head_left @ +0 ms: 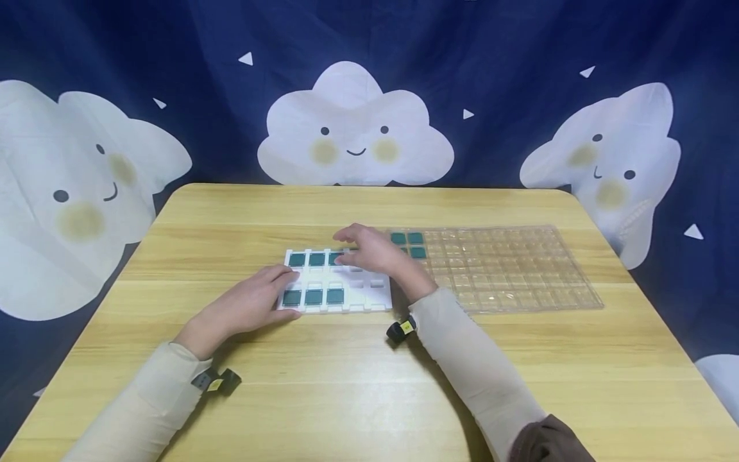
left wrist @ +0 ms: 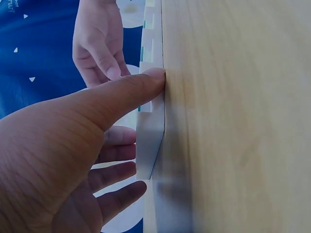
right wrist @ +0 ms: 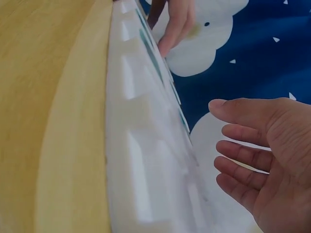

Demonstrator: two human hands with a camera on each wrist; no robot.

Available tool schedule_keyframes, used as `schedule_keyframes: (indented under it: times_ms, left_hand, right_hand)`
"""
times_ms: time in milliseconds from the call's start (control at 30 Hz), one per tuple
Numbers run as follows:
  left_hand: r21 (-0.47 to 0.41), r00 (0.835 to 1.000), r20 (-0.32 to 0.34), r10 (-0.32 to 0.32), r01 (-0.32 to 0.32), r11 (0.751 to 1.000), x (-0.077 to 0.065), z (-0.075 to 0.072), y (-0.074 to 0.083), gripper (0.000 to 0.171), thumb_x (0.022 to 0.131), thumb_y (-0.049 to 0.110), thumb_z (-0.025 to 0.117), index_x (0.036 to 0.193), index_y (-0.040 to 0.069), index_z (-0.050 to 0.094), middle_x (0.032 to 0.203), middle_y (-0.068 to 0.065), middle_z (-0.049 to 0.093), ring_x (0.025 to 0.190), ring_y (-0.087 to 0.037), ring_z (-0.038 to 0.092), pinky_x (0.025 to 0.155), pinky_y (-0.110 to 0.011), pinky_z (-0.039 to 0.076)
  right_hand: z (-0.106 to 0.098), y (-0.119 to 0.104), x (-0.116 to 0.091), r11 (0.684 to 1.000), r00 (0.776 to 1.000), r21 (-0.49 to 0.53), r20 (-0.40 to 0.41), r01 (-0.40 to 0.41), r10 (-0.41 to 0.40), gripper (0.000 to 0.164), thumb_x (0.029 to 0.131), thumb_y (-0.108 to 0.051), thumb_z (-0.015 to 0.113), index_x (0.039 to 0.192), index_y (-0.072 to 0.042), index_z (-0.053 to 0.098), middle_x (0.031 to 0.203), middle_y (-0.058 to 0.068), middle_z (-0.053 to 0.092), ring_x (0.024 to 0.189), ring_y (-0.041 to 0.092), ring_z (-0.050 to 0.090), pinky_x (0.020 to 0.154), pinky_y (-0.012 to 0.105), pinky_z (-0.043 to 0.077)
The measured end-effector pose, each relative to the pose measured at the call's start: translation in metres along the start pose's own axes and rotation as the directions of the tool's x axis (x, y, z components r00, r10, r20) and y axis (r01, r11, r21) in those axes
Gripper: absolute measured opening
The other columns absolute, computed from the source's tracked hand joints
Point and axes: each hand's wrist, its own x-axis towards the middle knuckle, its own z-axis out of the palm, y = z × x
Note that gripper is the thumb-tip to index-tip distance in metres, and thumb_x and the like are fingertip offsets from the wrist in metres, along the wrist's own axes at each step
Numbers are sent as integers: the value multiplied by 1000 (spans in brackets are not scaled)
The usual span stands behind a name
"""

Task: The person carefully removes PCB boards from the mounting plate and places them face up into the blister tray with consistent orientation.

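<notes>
A white tray (head_left: pixel 314 276) with notched walls lies on the table, holding thin green square pieces in two rows. Several squares (head_left: pixel 314 297) line its near row, and others (head_left: pixel 297 259) sit along the far row, partly covered by a hand. My left hand (head_left: pixel 254 295) grips the tray's left end; in the left wrist view its thumb (left wrist: pixel 131 90) presses the near side wall. Over the far row hovers my right hand (head_left: pixel 372 251), its fingertips by the third square. The right wrist view shows that hand's thumb and fingers (right wrist: pixel 243 150) spread apart, nothing between them.
To the right, a clear plastic tray (head_left: pixel 496 273) with many small pockets lies on the wooden table (head_left: pixel 323 398). A few green squares (head_left: pixel 416 238) sit in its far left pockets. Behind the table hangs a dark blue curtain (head_left: pixel 491 38) with white clouds.
</notes>
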Motion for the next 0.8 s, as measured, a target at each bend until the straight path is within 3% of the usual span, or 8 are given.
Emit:
schedule_keyframes:
  times_ms: [800]
  left_hand:
    - [-2,1000,-18,10,-10,1000,0,1,0,80,87,49,71,142,-4,46,142,-22,45,131,-37,43,111,-50,36]
  right_hand:
    - [19,-7,4,993,1000,-118,-6,8,-9,46,87,-25,75,130,-12,63,127,3,63,116,20,57,102,34,46]
